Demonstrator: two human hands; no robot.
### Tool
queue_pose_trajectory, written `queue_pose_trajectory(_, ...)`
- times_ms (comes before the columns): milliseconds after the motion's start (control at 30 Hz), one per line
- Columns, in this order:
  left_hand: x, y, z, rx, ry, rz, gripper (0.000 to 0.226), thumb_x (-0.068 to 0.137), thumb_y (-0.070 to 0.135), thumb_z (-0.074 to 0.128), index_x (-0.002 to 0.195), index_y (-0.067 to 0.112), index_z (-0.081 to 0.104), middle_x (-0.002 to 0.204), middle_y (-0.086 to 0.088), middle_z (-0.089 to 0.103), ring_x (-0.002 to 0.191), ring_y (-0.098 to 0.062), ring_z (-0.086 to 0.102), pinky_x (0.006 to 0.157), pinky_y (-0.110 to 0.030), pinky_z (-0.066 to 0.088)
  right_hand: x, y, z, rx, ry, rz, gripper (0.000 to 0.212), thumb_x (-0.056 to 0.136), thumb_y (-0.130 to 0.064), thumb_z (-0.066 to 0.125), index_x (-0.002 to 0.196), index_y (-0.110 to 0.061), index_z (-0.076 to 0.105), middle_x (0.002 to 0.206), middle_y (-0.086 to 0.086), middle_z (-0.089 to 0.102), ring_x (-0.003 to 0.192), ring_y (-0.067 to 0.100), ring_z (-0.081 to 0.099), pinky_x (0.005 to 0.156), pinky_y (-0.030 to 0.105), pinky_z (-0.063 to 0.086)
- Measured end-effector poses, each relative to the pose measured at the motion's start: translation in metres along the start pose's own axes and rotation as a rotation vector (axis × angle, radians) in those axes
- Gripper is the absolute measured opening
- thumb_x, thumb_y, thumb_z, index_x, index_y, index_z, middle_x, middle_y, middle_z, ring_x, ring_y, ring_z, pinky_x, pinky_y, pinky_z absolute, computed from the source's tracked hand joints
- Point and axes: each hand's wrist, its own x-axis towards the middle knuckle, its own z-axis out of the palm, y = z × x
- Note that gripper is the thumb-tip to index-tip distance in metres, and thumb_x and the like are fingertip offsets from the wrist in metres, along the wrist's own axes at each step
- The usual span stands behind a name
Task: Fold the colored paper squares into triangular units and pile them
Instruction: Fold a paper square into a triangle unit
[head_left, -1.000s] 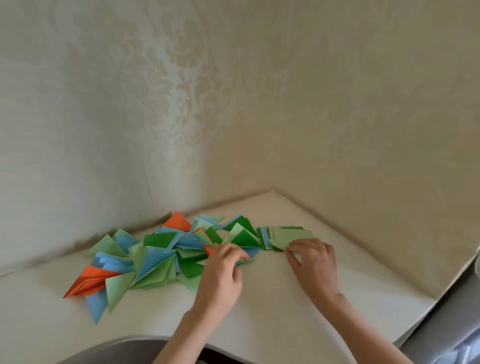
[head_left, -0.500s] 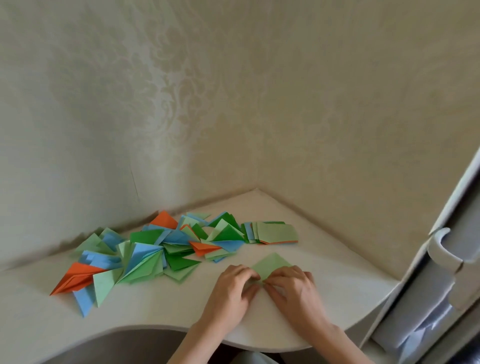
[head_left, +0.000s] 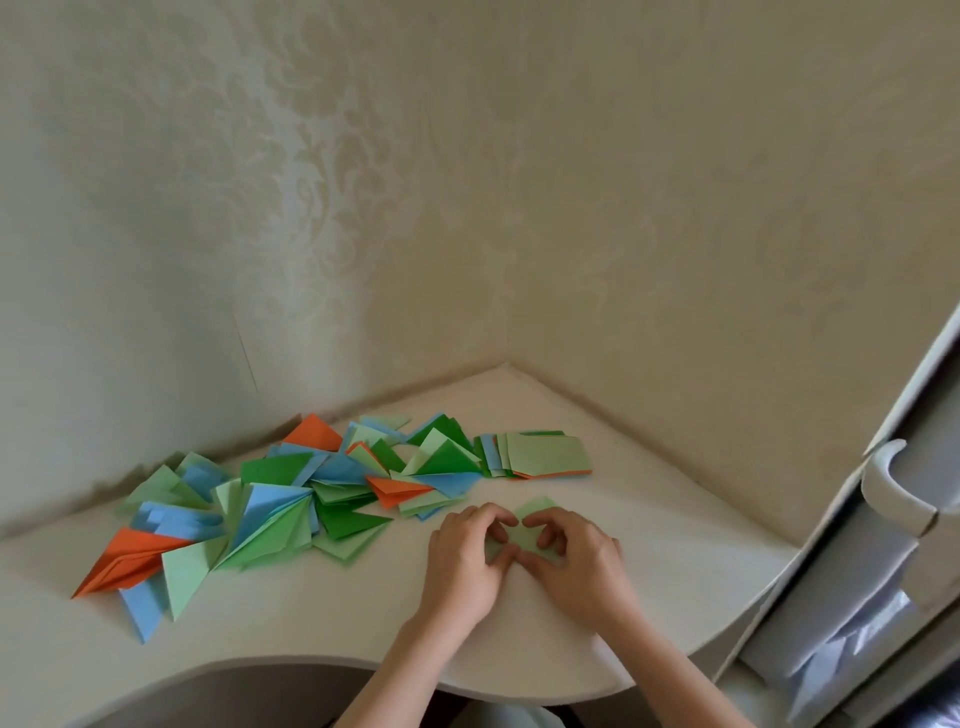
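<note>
A light green paper square (head_left: 531, 525) lies on the white desk (head_left: 311, 618) near the front edge, mostly covered by both hands. My left hand (head_left: 467, 558) pinches its left side with curled fingers. My right hand (head_left: 576, 558) pinches its right side the same way. A far corner of the paper sticks out beyond the fingertips. To the left spreads a pile of folded triangular units (head_left: 270, 509) in green, blue and orange. A stack of unfolded squares (head_left: 545, 454), light green on top, sits behind the hands.
The desk fits into a corner between two wallpapered walls (head_left: 675, 260). Its front edge curves inward at the left. A grey cabinet door with a white handle (head_left: 891, 486) stands close at the right.
My right hand took a light green square from the stack and brought it toward the front edge. Both hands have closed over it, and less of the paper shows now.
</note>
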Motion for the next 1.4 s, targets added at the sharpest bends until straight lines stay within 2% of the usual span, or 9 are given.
queue_pose_trajectory(200,0.002,-0.006,-0.007,-0.161,-0.041,-0.034,0.018,0.080,0.004,0.069,0.094,0.015,0.068,0.085,0.005,0.066,0.084,-0.007,0.060,0.080,-0.019,0.047,0.010,0.000,-0.005,0.041,-0.125,0.090,0.027,0.074,-0.030,0.075,0.089,-0.045,0.058,0.078,-0.017,0.058,0.073,-0.003,0.049,0.085,0.028,0.044)
queue_pose_trajectory(333,-0.001,-0.009,-0.009,-0.177,-0.048,-0.030,0.019,0.082,0.003,0.066,0.095,0.017,0.069,0.089,0.009,0.067,0.087,-0.004,0.060,0.083,-0.020,0.048,0.009,0.005,-0.009,0.071,-0.128,0.039,0.026,0.074,-0.019,0.074,0.084,-0.041,0.065,0.075,-0.017,0.060,0.068,-0.005,0.052,0.067,0.007,0.038)
queue_pose_trajectory(433,-0.006,-0.013,-0.012,-0.179,-0.047,-0.007,0.025,0.085,0.003,0.062,0.099,0.021,0.069,0.092,0.015,0.067,0.090,0.000,0.060,0.085,-0.020,0.049,0.007,0.009,-0.012,0.089,-0.125,0.009,0.021,0.079,-0.023,0.072,0.081,-0.043,0.066,0.076,-0.019,0.064,0.070,-0.010,0.053,0.064,0.003,0.037)
queue_pose_trajectory(567,-0.009,-0.015,-0.015,-0.196,-0.062,-0.005,0.035,0.087,0.002,0.055,0.105,0.030,0.066,0.095,0.022,0.066,0.096,0.005,0.058,0.086,-0.014,0.046,0.006,0.005,-0.012,0.117,-0.102,0.060,0.010,0.075,-0.041,0.075,0.073,-0.044,0.066,0.075,-0.019,0.066,0.071,-0.009,0.054,0.063,0.005,0.039)
queue_pose_trajectory(667,-0.011,-0.013,-0.015,-0.160,-0.115,0.026,0.044,0.077,0.006,0.056,0.106,0.038,0.062,0.101,0.026,0.062,0.104,0.004,0.052,0.088,-0.008,0.039,0.003,0.002,-0.002,-0.006,-0.062,0.042,0.012,0.077,-0.052,0.068,0.073,-0.043,0.061,0.080,-0.021,0.060,0.077,-0.001,0.053,0.074,0.020,0.039)
queue_pose_trajectory(800,-0.012,-0.011,-0.016,-0.143,-0.126,0.052,0.048,0.066,0.010,0.054,0.106,0.035,0.062,0.105,0.023,0.058,0.108,0.003,0.049,0.091,-0.006,0.036,-0.002,0.000,0.001,-0.099,-0.034,-0.053,0.008,0.089,-0.045,0.056,0.084,-0.041,0.060,0.087,-0.017,0.057,0.086,0.005,0.049,0.078,0.030,0.031)
queue_pose_trajectory(1000,-0.012,-0.010,-0.017,-0.116,-0.024,0.101,0.030,0.082,-0.003,0.060,0.099,0.021,0.068,0.100,0.011,0.063,0.101,-0.003,0.054,0.089,-0.011,0.038,-0.001,0.002,-0.016,0.079,-0.059,-0.112,0.009,0.089,-0.023,0.063,0.081,-0.028,0.062,0.086,-0.012,0.061,0.075,0.003,0.055,0.068,0.007,0.037)
queue_pose_trajectory(1233,-0.015,-0.006,-0.018,-0.081,-0.043,0.119,0.017,0.086,0.005,0.062,0.088,0.019,0.072,0.088,0.010,0.065,0.093,-0.009,0.056,0.083,-0.022,0.044,-0.013,0.009,-0.020,0.104,0.033,-0.235,0.014,0.081,-0.023,0.073,0.094,-0.022,0.068,0.089,-0.013,0.064,0.083,-0.001,0.059,0.074,0.008,0.042)
queue_pose_trajectory(1400,-0.015,-0.005,-0.016,-0.105,-0.068,0.135,0.014,0.086,0.010,0.065,0.089,0.021,0.072,0.084,0.016,0.064,0.091,-0.005,0.056,0.082,-0.020,0.044,-0.023,0.014,-0.021,-0.014,-0.005,-0.311,0.021,0.080,-0.041,0.071,0.091,-0.024,0.072,0.098,-0.016,0.059,0.087,0.000,0.058,0.082,0.014,0.044)
